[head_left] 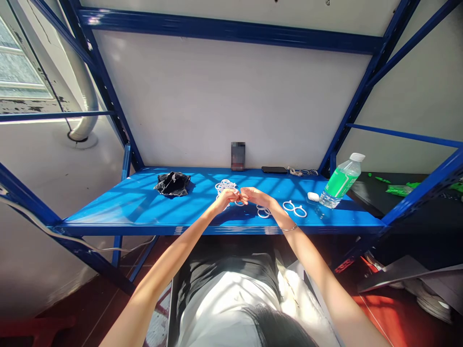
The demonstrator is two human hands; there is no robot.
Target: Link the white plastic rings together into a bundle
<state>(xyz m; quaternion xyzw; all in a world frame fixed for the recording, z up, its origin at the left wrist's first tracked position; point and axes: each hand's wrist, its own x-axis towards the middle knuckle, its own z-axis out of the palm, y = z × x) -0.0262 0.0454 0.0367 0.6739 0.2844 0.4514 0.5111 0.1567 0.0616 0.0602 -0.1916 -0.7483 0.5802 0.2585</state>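
My left hand (227,196) and my right hand (255,195) meet over the middle of the blue shelf (119,207), fingers pinched together on a small white ring (239,202) held between them. A heap of white rings (224,185) lies just behind my left hand. More white rings (263,211) lie under my right wrist, and a joined pair of rings (294,208) sits further right. A thin bracelet circles my right wrist.
A crumpled black bag (173,183) lies at the left. A plastic bottle with a green label (340,182) leans at the right, a small white case (313,196) beside it. A dark phone (274,169) and a small upright box (238,156) stand by the back wall.
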